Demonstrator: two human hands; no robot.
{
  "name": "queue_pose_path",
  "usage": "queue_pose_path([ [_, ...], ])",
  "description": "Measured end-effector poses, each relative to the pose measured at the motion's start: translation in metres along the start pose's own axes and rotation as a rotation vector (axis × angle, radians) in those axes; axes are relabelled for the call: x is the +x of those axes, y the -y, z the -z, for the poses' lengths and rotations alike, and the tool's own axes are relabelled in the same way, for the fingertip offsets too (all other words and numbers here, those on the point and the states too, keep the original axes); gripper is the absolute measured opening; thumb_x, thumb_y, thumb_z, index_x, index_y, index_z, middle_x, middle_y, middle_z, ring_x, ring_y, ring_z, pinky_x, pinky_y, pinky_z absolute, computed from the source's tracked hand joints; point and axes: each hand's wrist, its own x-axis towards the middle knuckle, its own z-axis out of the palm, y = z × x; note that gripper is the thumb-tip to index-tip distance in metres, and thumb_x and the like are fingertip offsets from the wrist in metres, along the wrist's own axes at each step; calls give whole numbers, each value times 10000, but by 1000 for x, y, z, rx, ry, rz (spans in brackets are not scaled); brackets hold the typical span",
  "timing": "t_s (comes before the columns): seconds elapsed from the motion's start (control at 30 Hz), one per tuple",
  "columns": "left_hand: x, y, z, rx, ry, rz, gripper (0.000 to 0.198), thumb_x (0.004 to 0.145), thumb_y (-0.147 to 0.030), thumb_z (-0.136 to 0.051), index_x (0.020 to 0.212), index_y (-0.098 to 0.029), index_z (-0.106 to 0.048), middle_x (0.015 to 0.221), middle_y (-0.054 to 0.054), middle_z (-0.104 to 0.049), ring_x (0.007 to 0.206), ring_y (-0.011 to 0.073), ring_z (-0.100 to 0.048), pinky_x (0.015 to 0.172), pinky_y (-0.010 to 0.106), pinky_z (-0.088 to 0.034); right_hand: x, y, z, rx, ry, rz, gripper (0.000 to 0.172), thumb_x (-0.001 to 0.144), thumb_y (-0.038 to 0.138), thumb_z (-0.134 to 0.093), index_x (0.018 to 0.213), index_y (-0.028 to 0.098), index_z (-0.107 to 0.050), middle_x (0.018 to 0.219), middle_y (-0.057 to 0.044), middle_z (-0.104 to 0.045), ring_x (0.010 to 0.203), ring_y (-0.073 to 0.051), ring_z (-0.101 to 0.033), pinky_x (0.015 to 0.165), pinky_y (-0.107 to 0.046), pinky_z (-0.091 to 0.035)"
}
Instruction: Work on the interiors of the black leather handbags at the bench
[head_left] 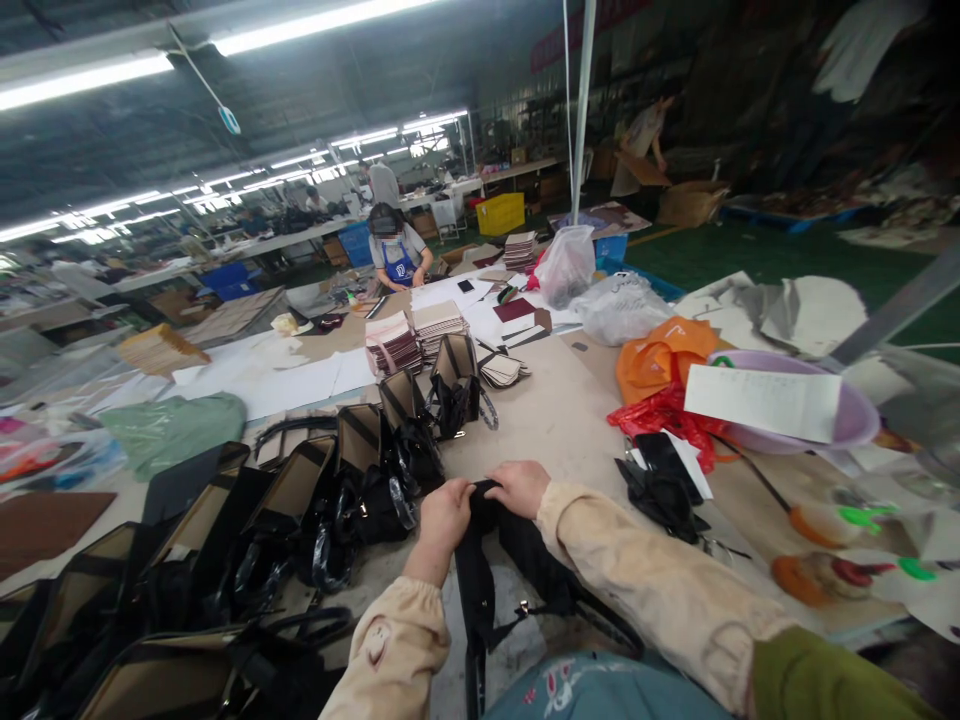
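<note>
My left hand (448, 515) and my right hand (523, 488) are close together over the near part of the table. Both pinch the upper edge of a black fabric bag piece (476, 580). Its dark panels and straps hang down toward my lap, with a small metal fitting on one strap. Part of the piece is hidden behind my right forearm. Left of my hands stand several black bags (360, 440) with tan insides, arranged in a slanting row, some with plastic-wrapped handles.
Stacked panels (439, 325) lie farther back on the table (555, 400). To the right are a purple basin (795, 400), an orange bag (664, 360) and bottles of orange liquid (810, 578). A co-worker in a blue apron (401, 268) sits across the table.
</note>
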Motion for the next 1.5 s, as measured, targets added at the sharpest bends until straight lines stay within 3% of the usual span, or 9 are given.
queue_pose_path([
  [0.13,-1,0,-2,7,-13,-4,255,871,-311,-382,810,-208,-607,794,16,-641,729,128,-582,634,211,-355,-1,-2,-4,85,-94,35,361,831,425,-498,1127,226,-558,1011,-41,-622,922,-167,-559,772,-245,-412],
  [0.23,-1,1,-3,8,-14,-7,251,871,-308,-378,810,-207,-599,792,16,-636,734,124,-577,645,206,-354,4,-1,-8,142,-143,75,228,849,351,-485,965,221,-631,937,-31,-629,881,-152,-553,758,-235,-399],
  [0.47,-1,1,-4,11,-10,-8,254,872,-306,-376,810,-199,-598,783,19,-628,739,122,-572,656,203,-353,13,6,-18,241,-222,70,185,837,266,-487,736,189,-623,799,-38,-615,795,-145,-540,732,-241,-381],
  [0.7,-2,-1,-3,9,-9,-4,283,878,-328,-364,762,-195,-586,764,16,-613,735,120,-562,664,205,-346,11,-21,-27,383,-376,-297,366,912,252,-263,719,168,-562,679,-18,-589,654,-118,-560,641,-232,-424],
  [0.83,-1,-1,-4,3,-13,-1,287,879,-335,-359,752,-195,-576,762,15,-609,739,124,-564,665,211,-347,6,-42,-29,413,-420,-432,275,851,272,-406,1035,104,-522,959,-103,-585,695,-125,-584,651,-266,-459],
  [0.97,0,-2,-4,-6,-10,4,288,878,-334,-360,750,-196,-578,760,17,-616,735,128,-574,659,214,-355,0,-29,-23,427,-323,-265,386,794,326,-541,1138,154,-511,1003,-66,-592,722,-105,-589,696,-235,-463],
  [1.1,-2,1,-4,-22,4,12,309,877,-353,-363,769,-193,-604,757,27,-640,738,132,-593,667,215,-380,-1,-6,-14,246,-154,-47,225,841,324,-489,925,191,-650,885,-51,-639,827,-145,-575,763,-242,-425],
  [1.3,-18,22,1,-170,7,140,366,792,-354,-522,1122,-195,-528,979,37,-665,870,142,-615,750,229,-441,0,3,-6,112,-84,-33,284,870,309,-419,805,168,-656,829,-81,-635,807,-178,-567,713,-264,-404],
  [1.5,-26,19,4,-22,-60,66,266,837,-280,-448,1042,-185,-587,995,60,-656,874,156,-609,769,247,-437,0,10,-4,36,-44,-35,287,877,287,-386,811,166,-638,835,-80,-625,801,-178,-563,691,-262,-393],
])
